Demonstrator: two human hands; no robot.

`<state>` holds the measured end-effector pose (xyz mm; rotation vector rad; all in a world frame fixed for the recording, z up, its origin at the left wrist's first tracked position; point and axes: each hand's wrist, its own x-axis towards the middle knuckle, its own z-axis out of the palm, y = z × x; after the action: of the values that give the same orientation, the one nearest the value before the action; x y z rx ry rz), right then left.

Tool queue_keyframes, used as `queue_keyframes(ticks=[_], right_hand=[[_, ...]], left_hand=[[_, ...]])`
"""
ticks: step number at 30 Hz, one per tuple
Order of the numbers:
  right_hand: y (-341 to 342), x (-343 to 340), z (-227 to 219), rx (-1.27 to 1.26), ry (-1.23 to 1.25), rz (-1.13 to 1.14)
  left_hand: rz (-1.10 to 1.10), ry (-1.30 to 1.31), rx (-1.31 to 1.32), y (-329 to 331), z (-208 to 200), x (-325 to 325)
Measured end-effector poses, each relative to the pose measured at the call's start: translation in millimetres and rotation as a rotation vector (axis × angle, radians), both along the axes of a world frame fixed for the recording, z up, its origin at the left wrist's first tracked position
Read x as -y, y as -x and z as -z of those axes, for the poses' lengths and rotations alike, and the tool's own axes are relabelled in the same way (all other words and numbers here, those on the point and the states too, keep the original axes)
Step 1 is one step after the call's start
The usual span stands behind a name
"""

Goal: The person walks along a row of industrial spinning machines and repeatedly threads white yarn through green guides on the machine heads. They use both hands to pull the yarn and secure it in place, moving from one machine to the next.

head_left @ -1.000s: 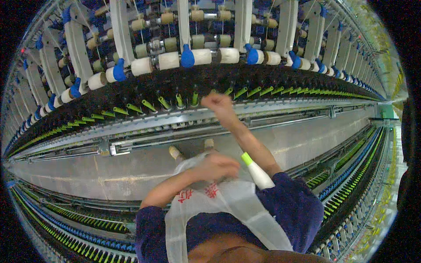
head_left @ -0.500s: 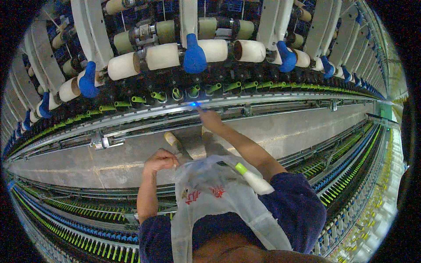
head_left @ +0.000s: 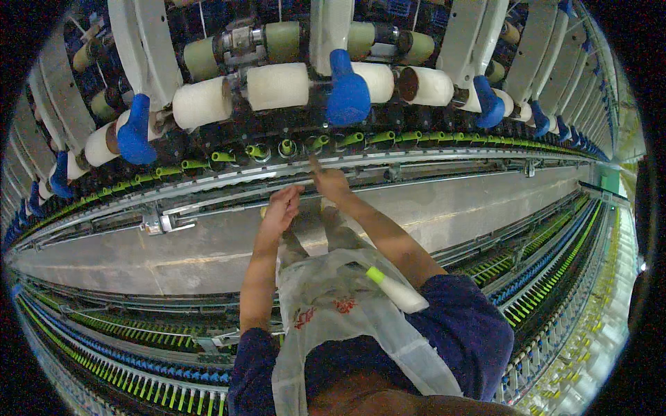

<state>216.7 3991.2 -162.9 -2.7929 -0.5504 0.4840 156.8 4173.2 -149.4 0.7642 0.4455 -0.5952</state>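
Note:
My left hand [head_left: 282, 207] is raised in front of the spinning frame with its fingers pinched together; anything between them is too fine to make out. Close beside it, my right hand [head_left: 331, 184] reaches to the metal rail [head_left: 374, 161], its index finger stretched toward the rail's edge and the other fingers partly hidden. Just beyond that fingertip stand green tubes [head_left: 287, 147] on their spindles, in a long row. A bobbin of white yarn with a green end [head_left: 397, 290] lies against the pale, see-through apron [head_left: 333, 270] on my chest.
Cream rollers [head_left: 277, 86] and blue handles [head_left: 347, 93] on grey arms overhang the spindle row. A metal bracket [head_left: 159, 223] juts from the lower rail on the left. Behind me, across the concrete aisle [head_left: 208, 260], runs another machine with green tubes [head_left: 163, 394].
My left hand has come up from near the apron to beside my right hand. The blue light at my right fingertip no longer shows. The view has shifted slightly.

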Motion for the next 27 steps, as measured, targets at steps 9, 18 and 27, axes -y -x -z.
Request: queue_keyframes(ticks=[9, 18, 27], right_hand=[[-6, 42, 5, -0.133, -0.645, 0.412], [-15, -1, 46, 0.534, -0.397, 0.629], [17, 55, -36, 0.207, -0.721, 0.657]], left_hand=[[0.112, -0.359, -0.014, -43, 55, 46], [-0.906, 0.419, -0.376, -63, 57, 61], [-0.487, -0.557, 0.255, -61, -67, 102]])
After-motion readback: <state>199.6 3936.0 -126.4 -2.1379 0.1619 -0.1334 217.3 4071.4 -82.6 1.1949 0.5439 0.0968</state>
